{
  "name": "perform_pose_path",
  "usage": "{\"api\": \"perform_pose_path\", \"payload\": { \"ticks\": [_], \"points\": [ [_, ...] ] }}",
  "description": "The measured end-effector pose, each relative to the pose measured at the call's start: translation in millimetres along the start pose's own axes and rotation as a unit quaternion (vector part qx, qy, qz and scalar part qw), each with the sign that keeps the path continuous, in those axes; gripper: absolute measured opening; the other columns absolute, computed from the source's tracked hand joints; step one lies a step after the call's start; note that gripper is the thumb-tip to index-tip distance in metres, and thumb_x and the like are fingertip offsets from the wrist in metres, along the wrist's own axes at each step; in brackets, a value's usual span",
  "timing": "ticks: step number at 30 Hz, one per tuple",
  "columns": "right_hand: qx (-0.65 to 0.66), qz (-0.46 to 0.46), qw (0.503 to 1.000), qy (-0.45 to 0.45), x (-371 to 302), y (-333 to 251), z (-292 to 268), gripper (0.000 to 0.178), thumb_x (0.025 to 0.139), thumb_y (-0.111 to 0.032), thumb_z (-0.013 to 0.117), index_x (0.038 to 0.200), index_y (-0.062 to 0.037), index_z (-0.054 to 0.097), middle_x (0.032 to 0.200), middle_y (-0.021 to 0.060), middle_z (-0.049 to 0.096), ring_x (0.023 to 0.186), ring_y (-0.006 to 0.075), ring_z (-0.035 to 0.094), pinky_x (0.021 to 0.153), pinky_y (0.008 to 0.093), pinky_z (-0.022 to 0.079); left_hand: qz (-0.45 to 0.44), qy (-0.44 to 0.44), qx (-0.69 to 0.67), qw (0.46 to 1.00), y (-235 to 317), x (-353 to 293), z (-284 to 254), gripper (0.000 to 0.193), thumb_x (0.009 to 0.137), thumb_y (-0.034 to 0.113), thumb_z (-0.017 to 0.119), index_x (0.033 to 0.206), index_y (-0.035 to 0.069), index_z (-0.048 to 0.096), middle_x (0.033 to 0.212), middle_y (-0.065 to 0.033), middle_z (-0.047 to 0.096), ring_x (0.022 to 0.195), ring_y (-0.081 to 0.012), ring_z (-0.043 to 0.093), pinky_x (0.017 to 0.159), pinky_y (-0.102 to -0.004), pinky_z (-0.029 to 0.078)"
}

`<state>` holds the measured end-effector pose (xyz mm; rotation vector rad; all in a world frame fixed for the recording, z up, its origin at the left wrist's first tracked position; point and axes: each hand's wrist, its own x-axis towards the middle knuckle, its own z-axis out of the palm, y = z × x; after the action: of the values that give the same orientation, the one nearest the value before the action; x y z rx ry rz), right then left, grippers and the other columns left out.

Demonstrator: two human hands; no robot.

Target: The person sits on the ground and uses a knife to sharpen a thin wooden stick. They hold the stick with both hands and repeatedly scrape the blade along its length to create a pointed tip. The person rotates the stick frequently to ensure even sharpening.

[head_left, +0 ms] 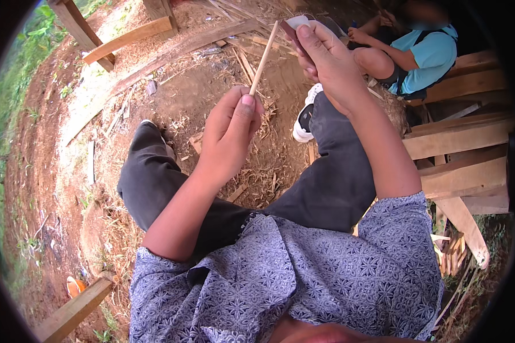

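Bare dirt (171,103) below; left hand (229,134) pinches a bamboo sliver (264,57), right hand (326,60) grips a blade (296,24) at twelve o'clock; shaving seems underway, needing a steady stroke next.

Bare dirt ground (183,97), reddish-brown, littered with dry bamboo shavings (257,171) and small wood offcuts (195,141). Long wooden planks (177,48) lie across it at the top. Grass (17,63) edges the far left. Stacked timber beams (458,137) sit on the right. An orange scrap (73,284) lies low left beside a wooden beam (74,308).
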<state>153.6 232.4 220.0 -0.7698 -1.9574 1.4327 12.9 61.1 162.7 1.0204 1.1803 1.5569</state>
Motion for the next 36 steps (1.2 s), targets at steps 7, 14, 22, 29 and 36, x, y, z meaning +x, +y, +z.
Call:
{"api": "perform_pose_path", "payload": {
  "ticks": [7, 14, 22, 29, 36],
  "points": [
    [0.019, -0.102, 0.993, -0.054, 4.4, 10.9, 4.8, 0.036, 0.111, -0.041, 0.047, 0.113, -0.0083, 0.061, 0.09, -0.0006, 0.064, 0.077, 0.0062, 0.057, 0.076, 0.0246, 0.048, 0.017, 0.002, 0.033, 0.999, 0.6, -1.7, -3.0, 0.033, 0.114, 0.027, 0.038, 0.1, 0.004, 0.057, 0.062, 0.0028, 0.045, 0.054, -0.0066, 0.04, 0.052, -0.0242, 0.032],
    [0.001, -0.059, 0.998, -0.023, 5.1, 15.4, -17.3, 0.035, 0.111, -0.043, 0.047, 0.111, -0.0105, 0.059, 0.073, -0.0055, 0.051, 0.063, 0.0036, 0.045, 0.06, 0.0217, 0.037, 0.014, 0.021, 0.047, 0.999, 0.2, -13.1, -5.6, 0.033, 0.114, 0.027, 0.034, 0.109, 0.005, 0.058, 0.061, -0.0012, 0.048, 0.049, -0.0074, 0.038, 0.046, -0.0237, 0.03],
    [0.018, -0.01, 0.998, -0.064, -2.3, 34.6, -45.9, 0.032, 0.108, -0.043, 0.055, 0.122, -0.0139, 0.054, 0.082, -0.0053, 0.047, 0.06, 0.0017, 0.037, 0.052, 0.0205, 0.03, -0.059, 0.096, -0.064, 0.992, -26.6, -57.1, -0.2, 0.023, 0.113, 0.023, 0.037, 0.119, 0.006, 0.052, 0.07, -0.0008, 0.048, 0.045, -0.0073, 0.035, 0.039, -0.022, 0.029],
    [-0.123, -0.029, 0.991, 0.047, -11.3, 19.8, -48.9, 0.04, 0.096, -0.04, 0.067, 0.12, -0.0095, 0.055, 0.091, 0.0046, 0.06, 0.063, 0.015, 0.054, 0.055, 0.0338, 0.047, -0.15, 0.133, 0.066, 0.977, -67.2, -67.7, -39.6, 0.017, 0.11, 0.019, 0.043, 0.114, 0.008, 0.055, 0.075, 0.0028, 0.047, 0.047, -0.0052, 0.036, 0.039, -0.0222, 0.029],
    [-0.052, 0.093, 0.994, 0.01, 22.0, 62.9, -49.9, 0.041, 0.103, -0.035, 0.06, 0.135, -0.0155, 0.043, 0.092, -0.0031, 0.049, 0.06, 0.0017, 0.039, 0.047, 0.0195, 0.034, -0.075, -0.029, 0.454, 0.887, -112.6, -63.1, -99.6, 0.027, 0.102, 0.023, 0.057, 0.117, 0.003, 0.068, 0.087, -0.0144, 0.072, 0.074, -0.0294, 0.07, 0.07, -0.0414, 0.055]
  ]
}}
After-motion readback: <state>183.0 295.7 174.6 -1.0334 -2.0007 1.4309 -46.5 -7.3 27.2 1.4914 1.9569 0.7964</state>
